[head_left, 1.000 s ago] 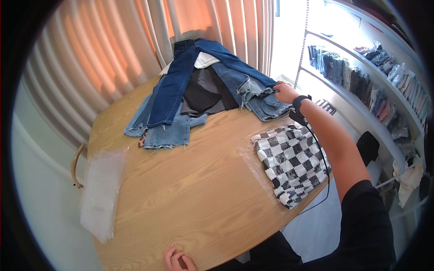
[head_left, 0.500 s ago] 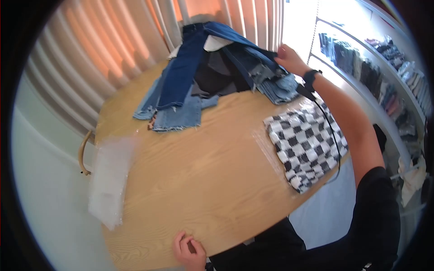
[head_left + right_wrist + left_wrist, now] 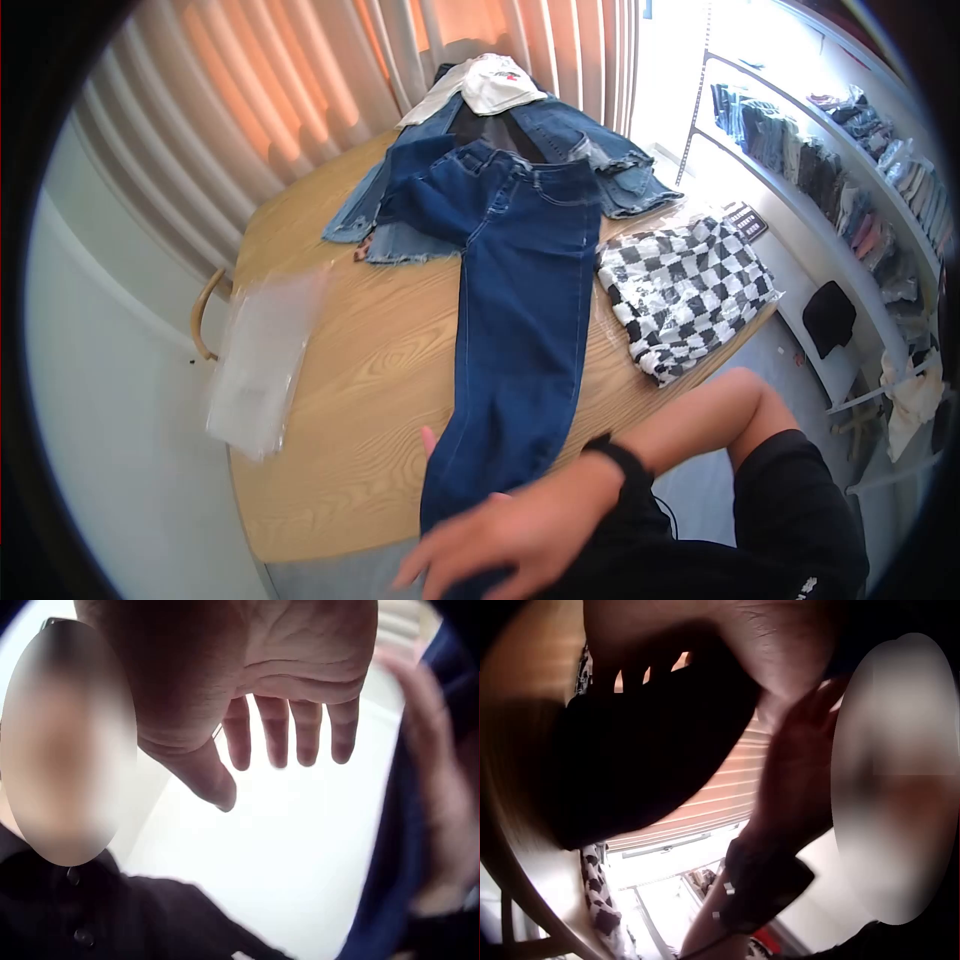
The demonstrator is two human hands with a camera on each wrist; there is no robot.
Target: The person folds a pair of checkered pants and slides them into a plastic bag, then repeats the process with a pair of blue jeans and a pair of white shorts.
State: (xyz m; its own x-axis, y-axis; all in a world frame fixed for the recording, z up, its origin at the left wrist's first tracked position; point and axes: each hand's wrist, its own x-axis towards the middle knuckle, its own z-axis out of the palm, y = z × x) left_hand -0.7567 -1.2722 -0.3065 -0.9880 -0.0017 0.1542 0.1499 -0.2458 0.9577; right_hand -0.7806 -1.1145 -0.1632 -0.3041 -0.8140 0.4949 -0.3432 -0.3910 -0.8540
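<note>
A pair of dark blue jeans (image 3: 525, 270) stretches from the middle of the table to the person's front, waist end far away. Over its near leg the right hand (image 3: 510, 540) hovers with spread fingers; in the right wrist view this right hand (image 3: 255, 667) has straight fingers and an empty palm. Mostly hidden by the same leg is the left hand (image 3: 429, 440), one fingertip showing at the cloth's left edge. The right wrist view has the left hand (image 3: 442, 787), blurred, with extended fingers along the denim (image 3: 390, 847). Dark cloth (image 3: 660, 750) covers its fingertips in the left wrist view.
Lighter ripped jeans (image 3: 410, 243) and a white printed top (image 3: 495, 92) are piled at the back. A bagged checkered garment (image 3: 690, 290) lies at right, clear plastic bags (image 3: 265, 360) at left. Shelves (image 3: 770, 180) hold packed clothes. A curved wooden chair part (image 3: 203, 315) touches the left edge.
The dark blue jeans have come off the pile toward the person, uncovering the white top. My right hand has swung from the back right to the near edge; my left hand is now behind the jeans leg.
</note>
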